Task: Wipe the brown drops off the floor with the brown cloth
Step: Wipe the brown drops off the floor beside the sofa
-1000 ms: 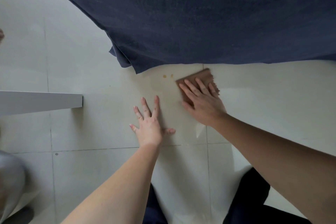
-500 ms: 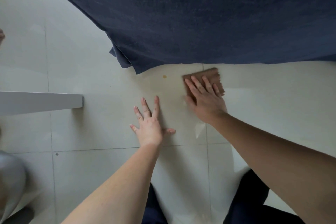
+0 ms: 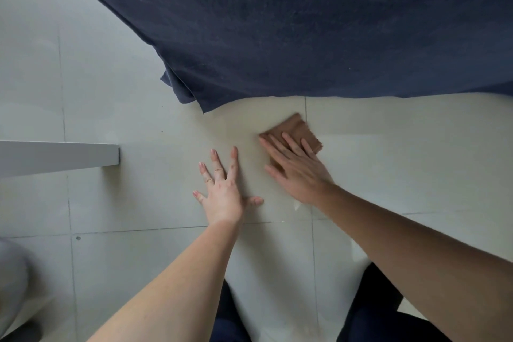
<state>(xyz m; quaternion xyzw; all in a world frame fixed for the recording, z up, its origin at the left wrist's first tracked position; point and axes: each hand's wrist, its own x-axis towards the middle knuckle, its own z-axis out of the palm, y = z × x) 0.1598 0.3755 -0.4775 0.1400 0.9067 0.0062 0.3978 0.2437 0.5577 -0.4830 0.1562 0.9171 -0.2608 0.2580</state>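
The brown cloth (image 3: pixel 295 129) lies flat on the pale tiled floor (image 3: pixel 125 119), just below the edge of a dark blue fabric. My right hand (image 3: pixel 298 172) presses down on the cloth with fingers stretched out, covering its near half. Spread flat on the bare tile to the left of the cloth is my left hand (image 3: pixel 222 191), which holds nothing. No brown drops show on the floor that I can see; the patch under the cloth and hand is hidden.
Dark blue fabric (image 3: pixel 305 22) hangs across the top of the view and hides the floor behind it. A white board edge (image 3: pixel 58 157) juts in from the left. A grey rounded object (image 3: pixel 11 275) sits lower left. Dark trouser legs (image 3: pixel 372 314) are at the bottom.
My right hand slid the cloth right, then back left and slightly nearer. Two brown drops showed left of the cloth, then one, and none now. The left hand stayed put.
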